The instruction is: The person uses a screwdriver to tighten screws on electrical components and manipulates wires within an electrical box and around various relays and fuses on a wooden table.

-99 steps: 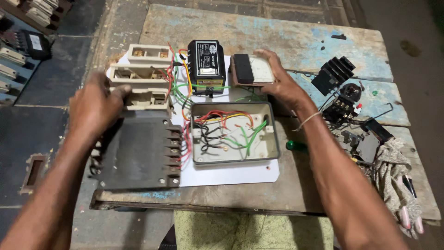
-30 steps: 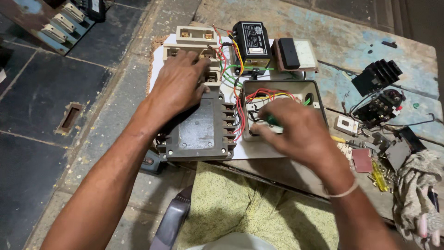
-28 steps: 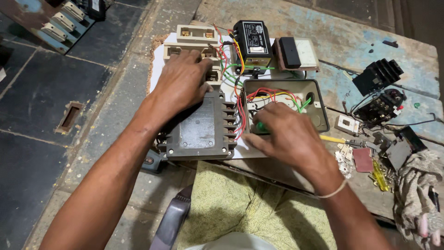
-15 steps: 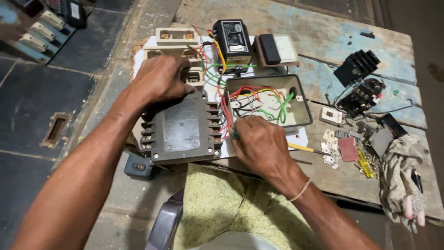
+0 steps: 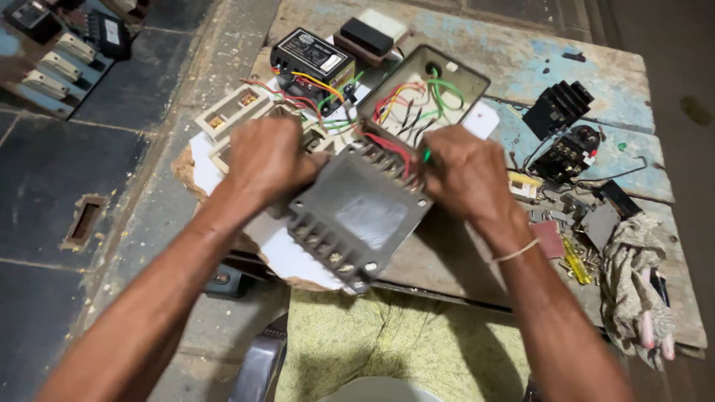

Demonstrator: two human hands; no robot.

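Observation:
My left hand (image 5: 268,160) and my right hand (image 5: 465,175) grip a grey metal transformer block (image 5: 357,216) from either side, tilted above a white board (image 5: 298,257). Red, green and yellow wires (image 5: 395,112) run from the block into an open grey metal box (image 5: 469,78) just behind my right hand. Cream terminal blocks (image 5: 227,112) sit behind my left hand. A black rectangular unit (image 5: 309,56) with a label lies further back, wired to the rest.
The worn wooden table (image 5: 521,56) carries a black-and-cream switch (image 5: 372,33), black finned parts (image 5: 558,108), small loose components (image 5: 566,238) and a rag (image 5: 633,275) on the right. Electrical parts (image 5: 67,45) lie on the dark floor at the left. Yellow cloth (image 5: 395,335) is below.
My right hand left the wires by the metal box and took the transformer's right side. The block and the wired assembly have turned and tilted; both hands hold it now.

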